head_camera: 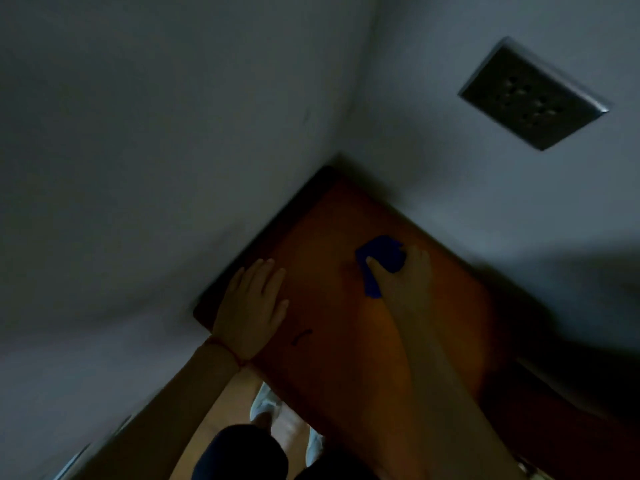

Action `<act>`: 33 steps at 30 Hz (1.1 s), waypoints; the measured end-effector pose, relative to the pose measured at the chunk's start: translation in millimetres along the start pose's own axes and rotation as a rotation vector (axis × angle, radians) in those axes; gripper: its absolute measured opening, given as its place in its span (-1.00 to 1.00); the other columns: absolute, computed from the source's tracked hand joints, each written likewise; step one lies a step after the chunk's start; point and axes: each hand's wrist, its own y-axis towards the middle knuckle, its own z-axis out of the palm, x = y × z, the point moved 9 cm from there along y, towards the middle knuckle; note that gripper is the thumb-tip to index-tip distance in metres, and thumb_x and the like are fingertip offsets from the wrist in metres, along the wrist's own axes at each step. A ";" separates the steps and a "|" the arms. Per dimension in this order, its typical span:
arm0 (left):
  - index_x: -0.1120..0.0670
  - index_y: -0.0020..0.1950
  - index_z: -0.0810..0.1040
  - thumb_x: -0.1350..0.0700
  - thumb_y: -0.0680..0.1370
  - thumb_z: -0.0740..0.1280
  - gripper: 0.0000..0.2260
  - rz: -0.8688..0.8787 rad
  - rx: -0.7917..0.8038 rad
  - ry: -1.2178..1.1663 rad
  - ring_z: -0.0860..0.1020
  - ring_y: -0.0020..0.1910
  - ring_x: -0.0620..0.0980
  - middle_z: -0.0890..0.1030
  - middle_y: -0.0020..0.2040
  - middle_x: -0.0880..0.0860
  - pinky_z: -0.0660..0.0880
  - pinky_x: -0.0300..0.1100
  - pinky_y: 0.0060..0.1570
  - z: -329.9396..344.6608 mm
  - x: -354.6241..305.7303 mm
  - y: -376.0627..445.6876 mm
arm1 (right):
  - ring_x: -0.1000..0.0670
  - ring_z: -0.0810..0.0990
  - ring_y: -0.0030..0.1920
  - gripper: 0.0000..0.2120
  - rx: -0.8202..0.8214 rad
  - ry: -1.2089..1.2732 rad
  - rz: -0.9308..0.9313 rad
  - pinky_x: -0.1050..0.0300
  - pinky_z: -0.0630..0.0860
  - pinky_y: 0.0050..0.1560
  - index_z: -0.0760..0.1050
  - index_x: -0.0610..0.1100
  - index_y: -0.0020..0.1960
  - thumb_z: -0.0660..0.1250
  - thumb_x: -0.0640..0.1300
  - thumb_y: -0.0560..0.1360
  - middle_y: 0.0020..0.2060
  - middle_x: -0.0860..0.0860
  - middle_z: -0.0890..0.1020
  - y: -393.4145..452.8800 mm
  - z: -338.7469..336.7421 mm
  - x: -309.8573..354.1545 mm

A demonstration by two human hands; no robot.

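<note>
On my head view, the wooden table (346, 348) fills the lower middle, with its far corner pushed into the meeting of two pale walls (145, 140) at about 12 o'clock.

The blue cloth (380, 251) lies bunched on the tabletop, up toward 1 o'clock from the middle of the table and close to the right-hand wall. Its long axis runs roughly from 6 to 12 o'clock, leaning slightly toward 1. The broad, crumpled end points to the far corner and a narrow tail trails back toward me.

My feed shows the right hand (403, 280) on top of the cloth, coming in from 5 o'clock. The thumb lies across the cloth's near-left part and the fingers wrap past its right edge at 3 o'clock, so the cloth shows between thumb and fingers and sticks out beyond the hand at 11 and 7 o'clock. The hand holds the cloth down against the wood. The frame is dim and smeared, so I cannot tell how tightly.

The left hand (251, 306) rests flat on the table's left edge at 9 o'clock from the cloth and well apart from it, fingers straight and close together, pointing to 12. A thin band (225, 348) circles its wrist. A short dark mark (302, 336) sits on the wood just beside that hand at 4 o'clock.

A socket plate (533, 95) hangs on the right wall at 2 o'clock. Pale shoes (265, 403) stand on the floor (221, 410) at 6 o'clock.
</note>
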 end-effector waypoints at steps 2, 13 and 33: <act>0.26 0.26 0.45 -0.04 0.59 0.06 -0.56 0.054 0.007 0.006 0.40 0.23 0.23 0.53 0.20 0.31 0.39 0.21 0.15 -15.2 -15.2 -5.8 | -0.15 0.52 -0.07 -0.61 -0.034 0.021 0.060 0.07 0.40 -0.17 0.43 -0.21 0.04 0.40 0.04 0.39 0.02 -0.19 0.51 -21.3 -22.3 -10.4; 0.18 0.31 0.34 -0.09 0.66 -0.07 -0.56 0.463 0.063 -0.004 0.35 0.27 0.18 0.52 0.23 0.29 0.23 0.09 0.27 -80.3 -122.0 -33.6 | -0.16 0.55 0.00 -0.57 -0.273 -0.028 0.280 0.01 0.48 -0.12 0.37 -0.21 0.17 0.40 -0.01 0.43 0.05 -0.13 0.55 -175.9 -140.1 -38.0; 0.23 0.22 0.54 -0.13 0.65 -0.18 -0.37 1.045 0.258 0.202 0.46 0.20 0.19 0.55 0.19 0.24 0.20 0.00 0.24 -84.1 -336.4 -151.0 | -0.16 0.54 0.14 -0.45 -0.583 0.011 0.704 0.00 0.53 -0.07 0.19 -0.03 0.41 0.28 0.06 0.50 0.26 -0.12 0.48 -463.4 -213.8 -170.6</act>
